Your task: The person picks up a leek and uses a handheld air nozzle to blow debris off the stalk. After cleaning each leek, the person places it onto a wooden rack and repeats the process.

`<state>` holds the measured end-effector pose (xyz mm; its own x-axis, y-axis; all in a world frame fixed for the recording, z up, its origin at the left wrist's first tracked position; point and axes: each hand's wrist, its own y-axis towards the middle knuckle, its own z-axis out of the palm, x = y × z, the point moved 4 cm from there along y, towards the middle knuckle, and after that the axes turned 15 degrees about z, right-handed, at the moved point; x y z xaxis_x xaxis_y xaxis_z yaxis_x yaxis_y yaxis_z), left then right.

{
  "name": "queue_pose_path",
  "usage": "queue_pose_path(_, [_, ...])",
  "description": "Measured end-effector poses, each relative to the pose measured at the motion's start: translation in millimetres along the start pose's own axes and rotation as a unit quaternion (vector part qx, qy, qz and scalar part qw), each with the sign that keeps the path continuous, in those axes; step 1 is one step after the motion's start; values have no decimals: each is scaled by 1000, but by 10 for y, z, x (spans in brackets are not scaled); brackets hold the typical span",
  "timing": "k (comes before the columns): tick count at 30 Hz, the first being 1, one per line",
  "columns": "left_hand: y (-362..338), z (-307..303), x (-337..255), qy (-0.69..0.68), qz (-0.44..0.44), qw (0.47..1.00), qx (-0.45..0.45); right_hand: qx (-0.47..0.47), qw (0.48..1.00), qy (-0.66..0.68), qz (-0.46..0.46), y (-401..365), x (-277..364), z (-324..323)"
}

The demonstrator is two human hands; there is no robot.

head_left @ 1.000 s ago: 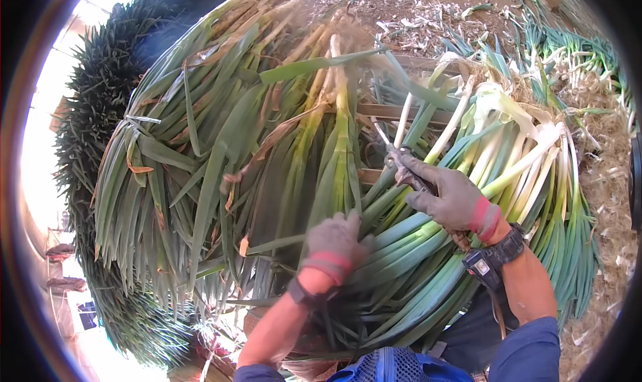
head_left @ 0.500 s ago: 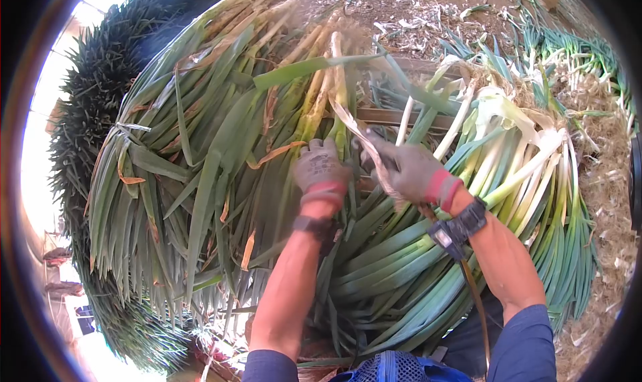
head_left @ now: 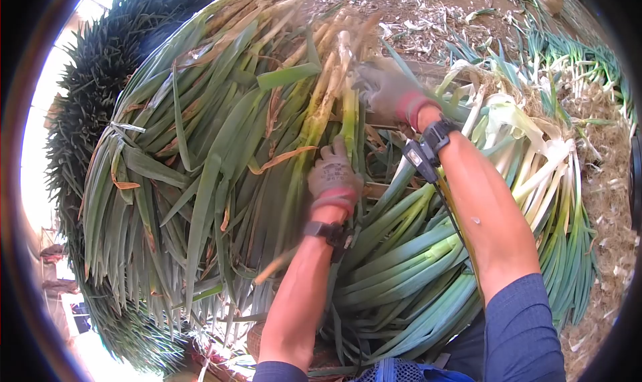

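I stand over a big heap of leeks. My left hand [head_left: 333, 176], in a grey glove with a red cuff, is closed round the pale green stalk of one leek [head_left: 348, 108] that lies on top of the left pile. My right hand [head_left: 388, 88], gloved the same way, is stretched far forward to that leek's root end. It is blurred and its fingers are curled, and I cannot make out what it grips. A black wrist strap [head_left: 425, 148] with a cord sits on my right forearm.
Untrimmed leeks with dry yellow leaves [head_left: 200, 148] fill the left. Cleaner leeks with white stalks [head_left: 535, 161] lie on the right over wooden slats [head_left: 381, 121]. Beyond them is bare soil strewn with trimmings [head_left: 428, 14], with more leeks at the far right [head_left: 588, 54].
My right hand has moved up and away from beside my left hand to the leek's root end. My left hand has slid slightly down the stalk.
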<state>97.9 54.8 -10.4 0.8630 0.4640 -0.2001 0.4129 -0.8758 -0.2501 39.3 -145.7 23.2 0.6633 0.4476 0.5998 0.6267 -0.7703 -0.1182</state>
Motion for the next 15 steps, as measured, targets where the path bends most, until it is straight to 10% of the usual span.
queue_pose_path(4, [11, 68, 143, -189, 8, 981, -51, 10, 1000, 0, 0, 91, -9, 12])
queue_pose_path(15, [-253, 106, 236, -703, 54, 708, -24, 24, 998, 66, -4, -673, -117, -181])
